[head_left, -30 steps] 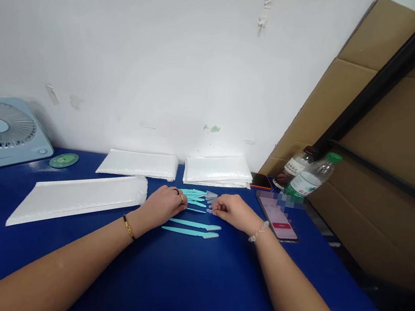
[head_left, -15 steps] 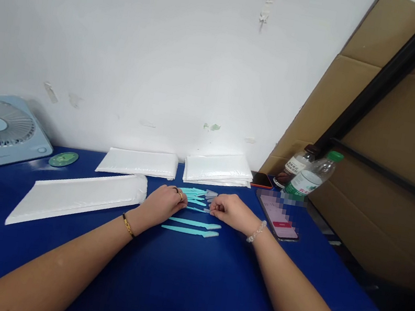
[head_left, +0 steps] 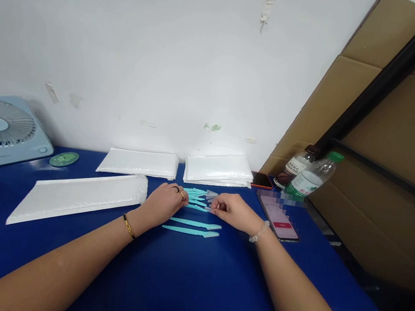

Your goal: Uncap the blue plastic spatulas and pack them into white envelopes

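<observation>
The left hand (head_left: 163,204) pinches a slim turquoise plastic tool (head_left: 196,207) by its left end; the right hand (head_left: 235,212) grips the translucent plastic cap (head_left: 207,209) at its right tip, beyond two matching tools (head_left: 189,231) on the blue desk (head_left: 172,271).

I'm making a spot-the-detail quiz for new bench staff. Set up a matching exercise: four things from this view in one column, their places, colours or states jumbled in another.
Things
1. Left hand
2. Fan
3. Tool nearest the camera
4. Right hand

Details
A. Teal, lying untouched
B. Beaded bracelet at its wrist
C. Wears rings, at the handle end of another tool
D. Pale blue, toward the left end of the table

Pairs: 1-C, 2-D, 3-A, 4-B
</observation>
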Available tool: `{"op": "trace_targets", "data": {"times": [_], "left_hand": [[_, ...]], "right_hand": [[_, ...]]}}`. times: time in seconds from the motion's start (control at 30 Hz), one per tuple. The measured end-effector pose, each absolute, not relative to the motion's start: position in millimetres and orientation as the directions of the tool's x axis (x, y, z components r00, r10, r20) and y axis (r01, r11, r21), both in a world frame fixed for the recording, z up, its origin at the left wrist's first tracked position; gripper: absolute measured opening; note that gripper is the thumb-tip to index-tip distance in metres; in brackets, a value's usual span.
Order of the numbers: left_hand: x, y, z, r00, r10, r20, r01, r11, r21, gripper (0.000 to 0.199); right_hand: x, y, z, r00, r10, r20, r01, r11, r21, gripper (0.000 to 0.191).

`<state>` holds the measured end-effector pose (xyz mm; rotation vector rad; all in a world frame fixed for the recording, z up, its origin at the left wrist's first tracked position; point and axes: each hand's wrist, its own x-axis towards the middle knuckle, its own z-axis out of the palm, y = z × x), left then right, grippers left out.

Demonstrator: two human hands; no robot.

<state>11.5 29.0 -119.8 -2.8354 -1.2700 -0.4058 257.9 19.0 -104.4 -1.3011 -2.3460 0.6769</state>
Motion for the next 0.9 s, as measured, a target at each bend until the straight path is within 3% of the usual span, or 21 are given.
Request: {"op": "trace_targets", "data": {"times": [0.33, 0.63, 0.73, 0.83, 0.9], "left_hand": [[15.9, 24.3, -116.5, 0.634, 0.730, 0.255, 0.723, -0.677, 0.138, 0.023], [19.4, 15.5, -110.1, 0.679, 0.729, 0.089, 0.652, -0.654, 0.385, 0.023], [16.0, 19.1, -114.2, 0.639, 0.756, 0.141, 0.692, -0.646, 0.323, 0.019], [10.9, 25.3, -119.5, 0.595, 0.772, 0.225, 0.753, -0.633, 0.179, 0.019], [8.0, 28.6, -121.5, 0.585, 0.775, 0.239, 0.774, -0.621, 0.119, 0.020]], "right_hand": [[254.0, 17.2, -103.3, -0.499, 0.865, 0.041, 0.600, 0.379, -0.705, 0.011], [257.0, 16.2, -100.4, -0.591, 0.803, -0.073, 0.563, 0.346, -0.751, 0.016], [272.2, 22.2, -98.2, -0.502, 0.865, -0.001, 0.618, 0.358, -0.700, 0.015], [287.9, 30.9, -99.8, -0.402, 0.909, 0.111, 0.732, 0.391, -0.557, 0.012], [292.6, 35.7, -104.1, -0.423, 0.895, 0.138, 0.769, 0.436, -0.468, 0.011]]}}
